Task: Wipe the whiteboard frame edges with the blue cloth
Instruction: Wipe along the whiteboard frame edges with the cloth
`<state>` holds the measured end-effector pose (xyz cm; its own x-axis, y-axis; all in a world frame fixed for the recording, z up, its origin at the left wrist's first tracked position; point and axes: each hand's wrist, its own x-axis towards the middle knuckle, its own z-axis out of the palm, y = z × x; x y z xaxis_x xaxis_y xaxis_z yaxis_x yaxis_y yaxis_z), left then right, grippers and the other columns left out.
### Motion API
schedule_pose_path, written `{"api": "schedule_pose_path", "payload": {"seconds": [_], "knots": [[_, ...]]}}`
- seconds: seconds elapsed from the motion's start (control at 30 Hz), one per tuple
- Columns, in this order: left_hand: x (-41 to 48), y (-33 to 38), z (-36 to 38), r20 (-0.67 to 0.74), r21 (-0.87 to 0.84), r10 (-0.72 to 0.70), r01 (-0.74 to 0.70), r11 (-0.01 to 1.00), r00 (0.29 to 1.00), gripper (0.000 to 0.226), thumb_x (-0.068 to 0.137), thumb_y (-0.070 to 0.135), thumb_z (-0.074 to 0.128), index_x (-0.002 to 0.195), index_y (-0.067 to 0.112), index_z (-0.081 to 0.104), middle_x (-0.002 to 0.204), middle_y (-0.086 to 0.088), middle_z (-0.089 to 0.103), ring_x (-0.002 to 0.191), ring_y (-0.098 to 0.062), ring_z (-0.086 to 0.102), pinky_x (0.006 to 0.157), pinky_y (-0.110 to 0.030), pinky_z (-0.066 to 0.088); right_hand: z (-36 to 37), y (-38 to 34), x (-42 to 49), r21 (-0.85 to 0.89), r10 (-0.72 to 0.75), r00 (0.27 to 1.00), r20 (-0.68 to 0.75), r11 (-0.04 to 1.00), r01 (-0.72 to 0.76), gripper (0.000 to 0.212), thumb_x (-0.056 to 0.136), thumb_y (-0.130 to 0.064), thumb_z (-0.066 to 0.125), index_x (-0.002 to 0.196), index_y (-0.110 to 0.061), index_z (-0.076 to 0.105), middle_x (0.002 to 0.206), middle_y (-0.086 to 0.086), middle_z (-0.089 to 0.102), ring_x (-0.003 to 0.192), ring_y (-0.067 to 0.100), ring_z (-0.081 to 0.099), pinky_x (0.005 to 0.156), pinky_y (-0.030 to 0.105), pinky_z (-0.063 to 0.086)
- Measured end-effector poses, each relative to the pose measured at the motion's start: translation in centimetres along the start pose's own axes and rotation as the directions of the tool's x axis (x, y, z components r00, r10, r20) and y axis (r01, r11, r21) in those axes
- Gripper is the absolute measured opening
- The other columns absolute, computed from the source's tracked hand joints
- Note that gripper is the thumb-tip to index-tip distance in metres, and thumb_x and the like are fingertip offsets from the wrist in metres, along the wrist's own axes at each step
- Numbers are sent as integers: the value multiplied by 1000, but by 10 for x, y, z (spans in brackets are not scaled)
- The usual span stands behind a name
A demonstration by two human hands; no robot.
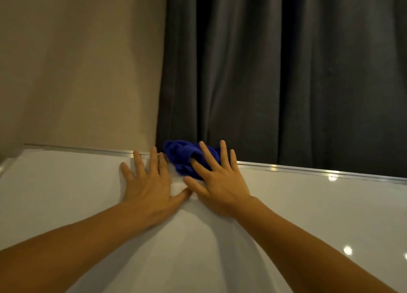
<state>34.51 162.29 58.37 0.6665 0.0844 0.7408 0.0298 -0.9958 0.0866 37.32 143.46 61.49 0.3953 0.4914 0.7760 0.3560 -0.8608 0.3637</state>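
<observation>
Whiteboard [308, 215], glossy white and flat, fills my view from four to nine o'clock. A dark grey pleated curtain [286, 72] hangs at one o'clock and a beige wall [77, 72] at eleven. The silver metal frame edge [308, 170] runs along the board's top. I see the left hand [146, 182] flat on the board, fingers spread. The right hand [220, 182], fingers straight and apart, presses the crumpled blue cloth [180, 154] onto the frame at its eleven o'clock.
</observation>
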Motion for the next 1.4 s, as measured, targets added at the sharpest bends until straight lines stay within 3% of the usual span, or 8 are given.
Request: {"api": "schedule_pose_path", "payload": {"seconds": [0.17,0.3,0.53,0.67,0.83,1.13,1.3,1.4], "knots": [[-7,17,-1,-24,16,-55,55,998,998,122,57,93,-12,152,16,-22,163,-11,-24,149,-44,-16,117,-67,3,-15,131,-72,-128,248,968,-34,960,-250,81,85,-76,0,154,-39,21,166,-4,-5,148,42,-13,119,55,-4],[-10,59,2,-17,-4,-51,51,999,999,120,60,92,-6,153,18,-20,163,-10,-24,149,-43,-16,117,-68,1,-39,208,-98,-65,591,801,99,807,-587,88,81,-83,4,148,-34,34,162,11,21,145,50,5,118,60,2],[-5,163,20,-76,-41,32,-35,999,997,120,56,94,-11,153,24,-22,163,-6,-26,148,-40,-23,116,-64,-7,-16,152,-54,56,203,973,107,976,-210,90,67,-92,-8,149,-55,3,145,13,38,131,44,29,113,61,10],[-7,176,28,-101,-20,101,-103,994,990,119,55,92,-21,153,24,-21,161,-4,-31,146,-38,-28,115,-64,-12,-24,202,-79,19,237,971,10,971,-238,79,69,-91,-9,143,-62,-13,140,9,44,123,40,40,110,61,16],[-7,186,26,-82,-15,113,-114,993,990,117,48,93,-26,144,25,-33,160,-7,-33,144,-41,-31,112,-65,-17,-30,192,-63,47,340,927,157,935,-351,101,51,-97,-17,145,-61,-3,155,13,30,141,45,22,113,66,4],[-7,166,29,-115,-43,138,-144,989,984,114,46,94,-24,133,23,-43,158,-7,-37,143,-41,-34,115,-65,-15,-9,181,-63,-18,268,963,41,963,-267,94,72,-92,-3,149,-42,20,155,1,29,142,34,20,117,58,-1],[-8,171,28,-97,-67,163,-170,983,982,108,49,95,-22,129,27,-46,158,-11,-35,143,-48,-30,113,-70,-11,-36,240,-99,-59,541,815,207,839,-541,99,62,-94,-6,151,-51,0,166,2,4,150,35,-4,116,63,-10],[-3,199,25,-54,-57,94,-97,994,994,111,48,97,-17,128,26,-47,159,-12,-32,141,-54,-27,108,-75,-7,-17,204,-77,39,430,881,196,895,-445,97,51,-100,-11,141,-64,-12,166,-2,-6,148,36,-17,109,61,-23]]}}
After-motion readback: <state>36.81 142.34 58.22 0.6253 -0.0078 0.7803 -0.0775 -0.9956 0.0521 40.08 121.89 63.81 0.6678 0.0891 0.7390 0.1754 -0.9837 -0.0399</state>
